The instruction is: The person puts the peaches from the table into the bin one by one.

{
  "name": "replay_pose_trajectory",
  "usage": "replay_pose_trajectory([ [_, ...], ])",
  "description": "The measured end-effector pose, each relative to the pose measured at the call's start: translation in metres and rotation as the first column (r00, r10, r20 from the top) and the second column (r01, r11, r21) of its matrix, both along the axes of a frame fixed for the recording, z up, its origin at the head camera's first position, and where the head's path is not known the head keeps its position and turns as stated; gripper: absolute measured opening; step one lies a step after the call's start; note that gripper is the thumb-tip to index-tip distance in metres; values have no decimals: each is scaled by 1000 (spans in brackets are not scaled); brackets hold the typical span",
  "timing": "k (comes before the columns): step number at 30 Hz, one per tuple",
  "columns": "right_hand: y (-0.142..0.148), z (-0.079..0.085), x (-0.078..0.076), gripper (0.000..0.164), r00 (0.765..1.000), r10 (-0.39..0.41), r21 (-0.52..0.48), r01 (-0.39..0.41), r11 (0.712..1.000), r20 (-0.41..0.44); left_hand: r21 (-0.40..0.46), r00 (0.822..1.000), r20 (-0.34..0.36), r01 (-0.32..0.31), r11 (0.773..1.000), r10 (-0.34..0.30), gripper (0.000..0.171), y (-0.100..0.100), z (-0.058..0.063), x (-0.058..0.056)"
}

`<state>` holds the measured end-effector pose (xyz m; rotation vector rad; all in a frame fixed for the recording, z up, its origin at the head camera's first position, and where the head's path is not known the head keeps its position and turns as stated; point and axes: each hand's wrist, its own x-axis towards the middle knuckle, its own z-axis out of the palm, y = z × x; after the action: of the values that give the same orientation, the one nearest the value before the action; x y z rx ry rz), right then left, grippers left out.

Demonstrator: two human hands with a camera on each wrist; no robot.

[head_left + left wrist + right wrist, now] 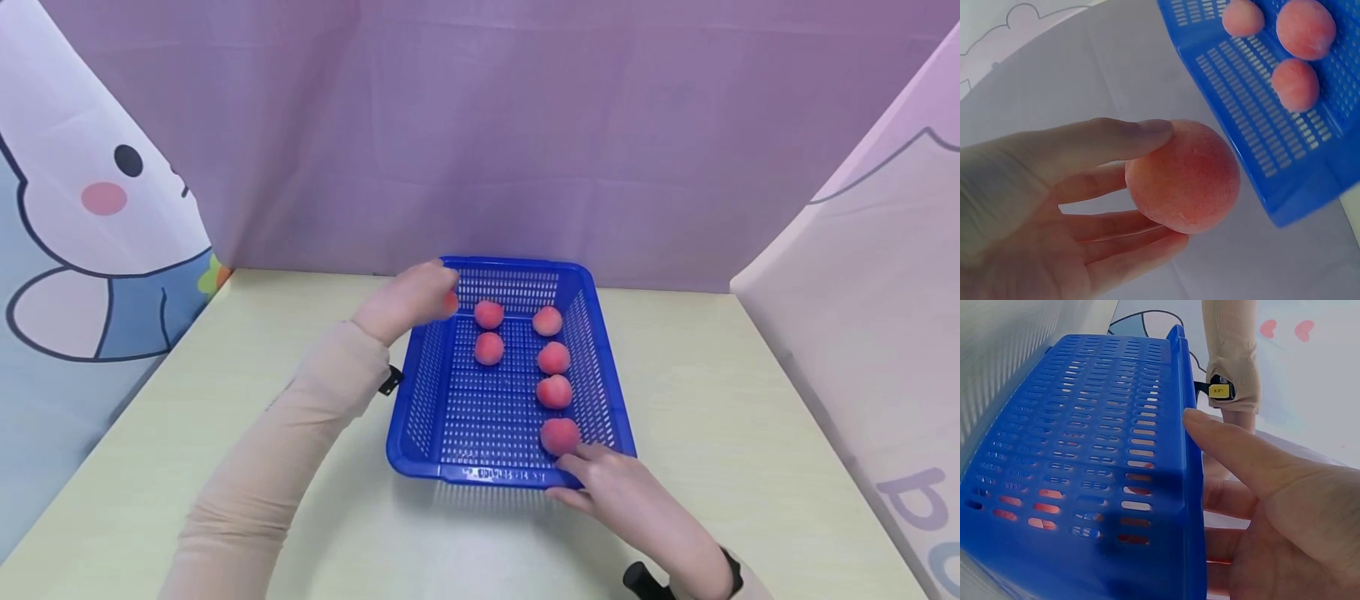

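Note:
My left hand [411, 298] is at the far left corner of a blue plastic basket [495, 477]. Thumb and fingers hold a fuzzy pinkish-red peach [1185, 178], seen close up in the left wrist view just outside the basket wall. At the near right corner, my right hand [611, 483] grips the basket's rim, thumb outside and fingers over the inner side. Inside lie more peaches: a row of several along the right side, the nearest peach [560, 436] beside my right fingers, and two toward the back middle, one peach [489, 348] in front of the other.
The basket stands on a pale wooden table [697, 400]. Behind it hangs a purple cloth [525, 142]. A cartoon-printed sheet [60, 217] borders the left side and a pale printed sheet [885, 333] the right. Black wrist gear [648, 581] sits by my right forearm.

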<state>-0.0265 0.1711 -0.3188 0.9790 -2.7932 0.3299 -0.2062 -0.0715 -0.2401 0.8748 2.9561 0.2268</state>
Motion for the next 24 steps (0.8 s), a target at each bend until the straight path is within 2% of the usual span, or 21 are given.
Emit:
replay_pose_trajectory([
  [8,-4,4,3,25,1000,-6,7,6,1000,11,10,996,92,1,1000,-2,6,11,0,6],
  [17,-4,4,3,32,1000,1,0,-1,1000,-1,-51,990,137,27,998,-20,8,26,-5,7],
  [24,-4,5,3,29,1000,-1,4,0,1000,14,-5,971,237,7,1000,-5,6,36,-11,10],
])
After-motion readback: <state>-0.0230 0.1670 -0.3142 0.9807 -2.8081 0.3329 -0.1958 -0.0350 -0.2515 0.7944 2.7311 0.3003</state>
